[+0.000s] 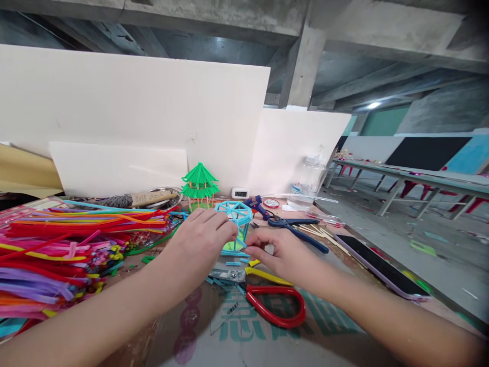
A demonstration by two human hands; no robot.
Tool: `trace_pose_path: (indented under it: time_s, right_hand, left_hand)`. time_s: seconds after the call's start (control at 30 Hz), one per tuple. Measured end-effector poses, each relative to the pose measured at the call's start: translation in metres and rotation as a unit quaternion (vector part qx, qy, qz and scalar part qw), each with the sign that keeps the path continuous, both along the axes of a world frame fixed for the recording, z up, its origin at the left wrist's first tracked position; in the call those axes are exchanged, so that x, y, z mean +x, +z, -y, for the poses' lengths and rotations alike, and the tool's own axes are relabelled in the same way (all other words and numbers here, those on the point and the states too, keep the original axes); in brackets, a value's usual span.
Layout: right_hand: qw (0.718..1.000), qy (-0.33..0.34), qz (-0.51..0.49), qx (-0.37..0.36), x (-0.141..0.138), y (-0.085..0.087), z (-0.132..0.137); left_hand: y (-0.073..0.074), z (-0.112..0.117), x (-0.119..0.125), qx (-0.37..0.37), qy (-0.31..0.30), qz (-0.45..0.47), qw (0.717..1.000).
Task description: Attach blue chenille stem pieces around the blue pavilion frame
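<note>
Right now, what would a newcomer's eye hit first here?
Probably the heap of colourful pipe cleaners, spread across the left side. Then the green tiered model, behind and left of the light-blue frame between the left hand and right hand. In the foreground, the red scissor handle stands out.

View from wearer's head, facing forward and slightly down across desk (135,350); left hand (204,237) and right hand (280,250) close at mid-frame, forearms (126,300) entering from lower corners. White panels (133,102) beyond; wide framing takes in concrete ceiling (214,18), far desk (431,180) at right.
</note>
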State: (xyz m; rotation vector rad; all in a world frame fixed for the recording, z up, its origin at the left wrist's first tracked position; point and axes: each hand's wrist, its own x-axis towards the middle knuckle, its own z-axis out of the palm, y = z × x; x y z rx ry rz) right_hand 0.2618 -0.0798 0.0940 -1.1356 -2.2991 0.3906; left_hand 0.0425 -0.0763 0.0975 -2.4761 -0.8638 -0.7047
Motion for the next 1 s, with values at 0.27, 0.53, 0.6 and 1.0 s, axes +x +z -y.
trace_pose_path:
  time_s: [0.27, 0.53, 0.6, 1.0]
  right_hand:
    - [0.987, 0.022, -0.115, -0.113, -0.005, -0.012, -0.003]
    - [0.956, 0.028, -0.229, -0.181, -0.002, -0.018, -0.014]
    - [0.943, 0.026, -0.281, -0.176, -0.001, -0.019, -0.018]
    - [0.917, 0.004, -0.381, -0.117, 0.001, -0.048, -0.035]
  left_hand:
    - [-0.005, 0.001, 0.004, 0.032, -0.004, -0.009, 0.999]
    - [0.007, -0.010, -0.005, 0.028, -0.006, 0.074, 0.997]
    - [0.015, -0.022, -0.016, 0.012, 0.024, 0.115, 0.993]
    - [-0.035, -0.088, -0.051, -0.450, 0.101, 0.135, 0.877]
